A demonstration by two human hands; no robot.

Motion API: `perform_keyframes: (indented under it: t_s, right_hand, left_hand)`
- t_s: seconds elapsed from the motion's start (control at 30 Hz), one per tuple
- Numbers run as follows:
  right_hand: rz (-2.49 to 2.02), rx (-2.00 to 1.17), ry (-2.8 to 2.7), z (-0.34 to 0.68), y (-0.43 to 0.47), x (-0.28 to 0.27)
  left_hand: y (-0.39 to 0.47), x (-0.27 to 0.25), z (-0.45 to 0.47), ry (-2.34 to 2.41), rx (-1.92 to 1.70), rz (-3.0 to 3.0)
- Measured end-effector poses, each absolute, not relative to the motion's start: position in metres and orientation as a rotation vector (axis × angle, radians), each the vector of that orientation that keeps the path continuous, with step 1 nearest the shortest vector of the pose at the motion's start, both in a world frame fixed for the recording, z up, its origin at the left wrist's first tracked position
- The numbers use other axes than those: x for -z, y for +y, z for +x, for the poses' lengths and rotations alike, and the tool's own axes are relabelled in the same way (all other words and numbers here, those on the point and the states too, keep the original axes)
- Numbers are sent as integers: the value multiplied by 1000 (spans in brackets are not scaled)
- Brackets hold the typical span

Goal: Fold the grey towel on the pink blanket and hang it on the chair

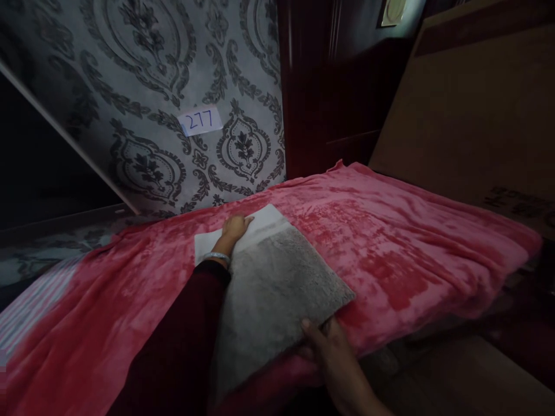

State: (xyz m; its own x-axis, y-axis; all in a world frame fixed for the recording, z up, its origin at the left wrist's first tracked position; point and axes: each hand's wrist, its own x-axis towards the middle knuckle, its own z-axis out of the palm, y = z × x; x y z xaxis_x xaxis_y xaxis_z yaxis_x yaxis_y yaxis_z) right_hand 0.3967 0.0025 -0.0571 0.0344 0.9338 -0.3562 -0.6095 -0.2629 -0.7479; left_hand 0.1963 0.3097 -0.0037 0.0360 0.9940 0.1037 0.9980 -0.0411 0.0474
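A grey, plush-looking sheet (pixel 286 277) with a white band (pixel 266 219) along its far end lies at a slant on the pink-red blanket (pixel 390 242). My left hand (pixel 235 229), with a pale bracelet at the wrist, is on the white band. Its fingers are closed against that end, partly hidden by the back of the hand. At the near edge my right hand (pixel 332 346) pinches the grey sheet, thumb on top and fingers underneath. My left sleeve covers part of the sheet's left side.
Patterned wallpaper (pixel 173 75) with a paper label (pixel 200 120) reading 277 rises behind the blanket. A dark red door (pixel 329 86) stands beside it. A large cardboard box (pixel 472 110) is at the right. Striped cloth (pixel 39 294) shows at the left.
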Motion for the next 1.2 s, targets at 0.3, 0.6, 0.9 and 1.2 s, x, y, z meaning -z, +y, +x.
perform_keyframes:
  t_s: [0.3,0.6,0.9,1.2]
  right_hand:
    - [-865,-1690,-481,412,1,49]
    - [-895,-1697,-421,410,2,43]
    - [-863,-1706,-428,412,-1,50]
    - [-920,-1698,-413,406,4,50]
  left_hand:
    - [311,-4,188,-2089,71,-2376]
    - [314,-6,177,-2163,339,-2332]
    - [307,-17,186,-2216,287,-2342]
    - [299,-18,191,-2300,233,-2340]
